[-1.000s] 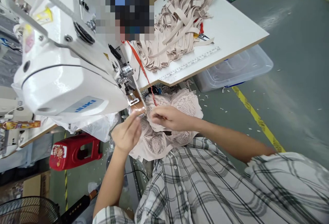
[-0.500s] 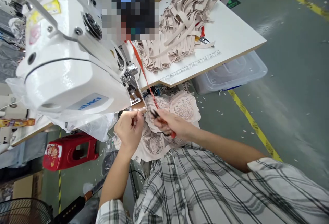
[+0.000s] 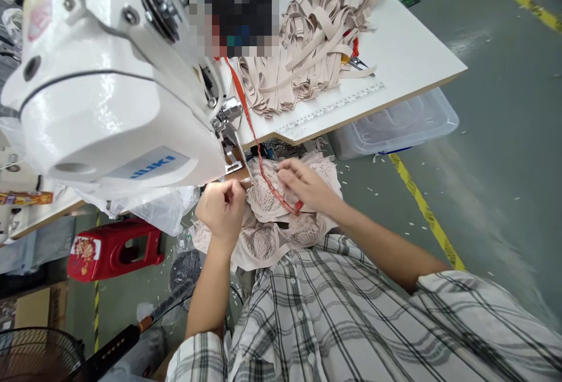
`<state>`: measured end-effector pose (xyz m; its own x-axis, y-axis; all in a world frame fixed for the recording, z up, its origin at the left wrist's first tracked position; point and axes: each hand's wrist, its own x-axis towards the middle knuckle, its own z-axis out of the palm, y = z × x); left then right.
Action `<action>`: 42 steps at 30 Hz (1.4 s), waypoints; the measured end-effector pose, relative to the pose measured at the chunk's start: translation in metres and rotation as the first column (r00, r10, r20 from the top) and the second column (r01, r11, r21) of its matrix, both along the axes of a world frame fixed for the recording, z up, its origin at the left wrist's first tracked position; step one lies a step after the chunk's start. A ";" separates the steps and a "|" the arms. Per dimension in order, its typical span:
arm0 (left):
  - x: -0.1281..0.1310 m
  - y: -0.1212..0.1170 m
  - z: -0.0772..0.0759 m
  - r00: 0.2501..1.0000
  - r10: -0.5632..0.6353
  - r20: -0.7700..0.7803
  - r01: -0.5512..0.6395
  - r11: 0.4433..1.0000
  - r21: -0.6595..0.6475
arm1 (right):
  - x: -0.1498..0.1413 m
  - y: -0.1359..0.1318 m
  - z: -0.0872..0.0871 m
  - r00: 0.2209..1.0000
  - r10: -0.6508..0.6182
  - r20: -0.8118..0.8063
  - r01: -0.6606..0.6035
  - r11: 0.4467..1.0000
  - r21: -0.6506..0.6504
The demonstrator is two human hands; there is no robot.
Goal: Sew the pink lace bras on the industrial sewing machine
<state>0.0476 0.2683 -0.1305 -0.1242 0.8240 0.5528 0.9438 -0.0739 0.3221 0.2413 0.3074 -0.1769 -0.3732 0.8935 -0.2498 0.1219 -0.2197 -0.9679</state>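
Observation:
My left hand (image 3: 220, 209) is closed in a fist just below the presser foot (image 3: 233, 167) of the white sewing machine (image 3: 105, 130). Whatever its fingers pinch is too small to make out. Over the pale pink lace bra pieces (image 3: 266, 198) on my lap, my right hand (image 3: 309, 189) has its fingers bent together. The red end of the thread snips (image 3: 298, 206) sticks out beneath this palm; the blades are hidden. A twisted red cord (image 3: 259, 157) runs from the snips up to the machine.
Beige elastic strips (image 3: 316, 37) lie heaped on the white table (image 3: 421, 48), beside a printed ruler (image 3: 333, 107) and a second pair of snips (image 3: 357, 62). A clear plastic bin (image 3: 404, 121) sits under the table edge. A red stool (image 3: 114, 247) and a fan (image 3: 39, 353) stand left.
My right hand has shifted up and away from my left hand, and the snips' blades have gone out of sight under it. My left hand has closed into a fist near the presser foot.

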 end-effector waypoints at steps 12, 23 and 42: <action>-0.009 0.012 -0.011 0.973 0.231 -0.012 -0.230 0.957 -0.179 | 0.092 0.028 -0.101 0.589 0.003 0.808 -0.322 0.918 0.232; -0.007 0.013 -0.007 0.972 0.234 -0.013 -0.233 0.959 -0.163 | 0.079 0.026 -0.097 0.677 0.015 0.736 -0.279 0.931 0.237; -0.003 0.012 -0.002 0.967 0.244 -0.072 -0.253 0.950 -0.181 | 0.042 0.024 -0.047 0.895 -0.020 0.445 -0.160 0.918 0.364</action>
